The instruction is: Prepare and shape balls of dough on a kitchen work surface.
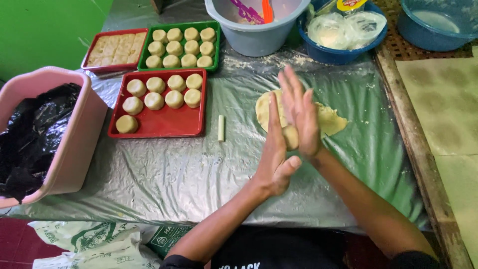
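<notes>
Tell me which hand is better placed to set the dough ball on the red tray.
Left, probably. The left hand is on the side of the dough ball facing the red tray; the right hand presses from the far side and would have to cross over.

Soft, even light all over, with barely a shadow. Pale glare streaks the plastic sheet (pixel 164 174), the right hand (pixel 300 113) smears with motion blur, and the edges bow slightly.

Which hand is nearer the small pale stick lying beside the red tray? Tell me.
Left. The left hand is on the side of the small pale stick; the right hand presses the dough ball from the far side.
</notes>
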